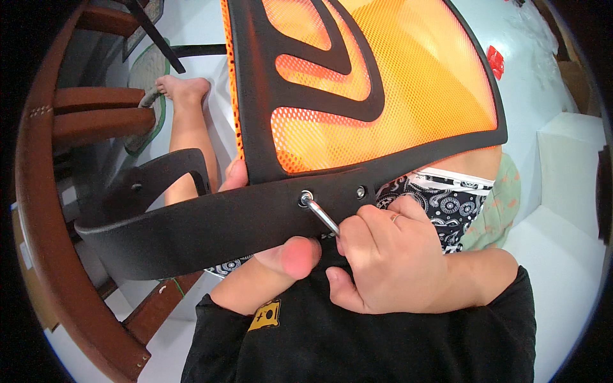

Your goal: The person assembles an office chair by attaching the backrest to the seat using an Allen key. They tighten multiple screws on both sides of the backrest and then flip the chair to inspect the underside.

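Most of your left hand point(276, 258) is hidden behind the black armrest point(179, 226); only the thumb point(299, 256) and part of one or more fingers point(235, 175) show to you. The tip of the hex key point(322, 216) is out of sight in the bolt, and your right hand point(389, 262) covers its other end. The orange chair back point(415, 96) is cut off above you. The red scrap point(495, 62) is too small to identify.

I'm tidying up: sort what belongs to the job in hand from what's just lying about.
Job: orange mesh backrest; curved black armrest, in the left hand; bent metal key, in the right hand; silver bolt.

Lying about: red scrap; clear plastic.
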Available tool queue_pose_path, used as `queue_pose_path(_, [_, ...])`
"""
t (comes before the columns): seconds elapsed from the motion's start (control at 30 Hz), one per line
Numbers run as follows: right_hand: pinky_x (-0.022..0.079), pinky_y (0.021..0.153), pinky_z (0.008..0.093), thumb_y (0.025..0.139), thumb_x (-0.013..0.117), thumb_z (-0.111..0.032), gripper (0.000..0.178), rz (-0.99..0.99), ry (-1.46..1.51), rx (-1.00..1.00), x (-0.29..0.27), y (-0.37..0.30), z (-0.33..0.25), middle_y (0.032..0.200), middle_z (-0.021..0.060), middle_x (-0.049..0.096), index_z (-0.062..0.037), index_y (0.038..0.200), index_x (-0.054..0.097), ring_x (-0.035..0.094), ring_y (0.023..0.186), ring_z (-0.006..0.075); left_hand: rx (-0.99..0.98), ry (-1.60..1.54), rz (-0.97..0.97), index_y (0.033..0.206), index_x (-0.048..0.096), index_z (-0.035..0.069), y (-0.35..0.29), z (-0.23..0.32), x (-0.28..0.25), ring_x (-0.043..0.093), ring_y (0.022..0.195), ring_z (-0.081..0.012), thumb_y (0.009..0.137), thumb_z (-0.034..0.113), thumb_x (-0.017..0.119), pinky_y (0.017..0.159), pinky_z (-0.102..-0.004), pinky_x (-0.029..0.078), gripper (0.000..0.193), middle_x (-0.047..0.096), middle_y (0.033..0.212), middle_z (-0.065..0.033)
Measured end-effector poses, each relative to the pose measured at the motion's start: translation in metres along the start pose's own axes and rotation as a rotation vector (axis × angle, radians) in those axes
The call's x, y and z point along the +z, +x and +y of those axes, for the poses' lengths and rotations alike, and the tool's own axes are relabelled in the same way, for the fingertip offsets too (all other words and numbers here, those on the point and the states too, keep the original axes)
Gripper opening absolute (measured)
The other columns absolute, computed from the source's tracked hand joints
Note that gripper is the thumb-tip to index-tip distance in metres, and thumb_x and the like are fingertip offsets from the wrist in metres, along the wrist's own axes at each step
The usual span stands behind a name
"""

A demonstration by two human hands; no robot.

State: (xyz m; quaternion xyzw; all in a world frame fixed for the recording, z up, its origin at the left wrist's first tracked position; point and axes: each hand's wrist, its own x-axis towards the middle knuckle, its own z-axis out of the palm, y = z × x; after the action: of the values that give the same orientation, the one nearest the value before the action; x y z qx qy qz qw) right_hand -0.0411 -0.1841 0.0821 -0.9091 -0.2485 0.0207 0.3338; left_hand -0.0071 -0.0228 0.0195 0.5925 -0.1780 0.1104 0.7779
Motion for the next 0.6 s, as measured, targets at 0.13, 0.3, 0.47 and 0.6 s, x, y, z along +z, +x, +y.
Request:
queue_pose_path(0.13, [0.038,0.062,0.0333,0.064,0.067,-0.019,0.023,-0.139,0.008,-0.123,-0.014,0.008,0.014,0.070,0.0056,0.045,-0.0070,0.076,0.053,0.053,0.062,0.0206,-0.012,0.006,0.132,0.137,0.028,-0.001,-0.005,0.001,0.009,0.047,0.118,-0.0278,0.077,0.065,0.050,0.100,-0.0435,0.039,0.092,0.042,0.128,-0.0148])
queue_pose_path(0.3, [0.040,0.065,0.0314,0.070,0.067,-0.024,0.020,-0.275,-0.076,-0.490,-0.039,0.037,0.051,0.071,0.0024,0.047,-0.0105,0.080,0.056,0.055,0.064,0.0169,-0.036,0.130,0.337,0.138,0.031,-0.005,-0.012,-0.001,0.014,0.049,0.117,-0.0292,0.076,0.083,0.035,0.101,-0.0462,0.039,0.108,0.044,0.128,-0.0143])
queue_pose_path(0.47, [0.042,0.067,0.0324,0.068,0.070,-0.033,0.027,-0.117,0.110,-0.684,-0.044,0.079,0.069,0.084,0.0005,0.051,-0.0155,0.084,0.057,0.054,0.073,0.0196,0.167,-0.040,-0.042,0.138,0.033,-0.004,0.012,-0.001,-0.011,0.047,0.119,-0.0290,0.076,0.081,0.040,0.101,-0.0449,0.038,0.106,0.044,0.131,-0.0157])
queue_pose_path(0.6, [0.045,0.081,0.0367,0.057,0.077,-0.026,0.048,-0.147,0.435,-0.710,-0.030,0.103,0.067,0.101,0.0031,0.051,-0.0180,0.101,0.061,0.051,0.096,0.0268,-0.023,-0.154,0.147,0.133,0.040,0.000,0.017,0.008,-0.002,0.045,0.121,-0.0280,0.067,0.071,0.063,0.101,-0.0404,0.037,0.100,0.040,0.138,-0.0150])
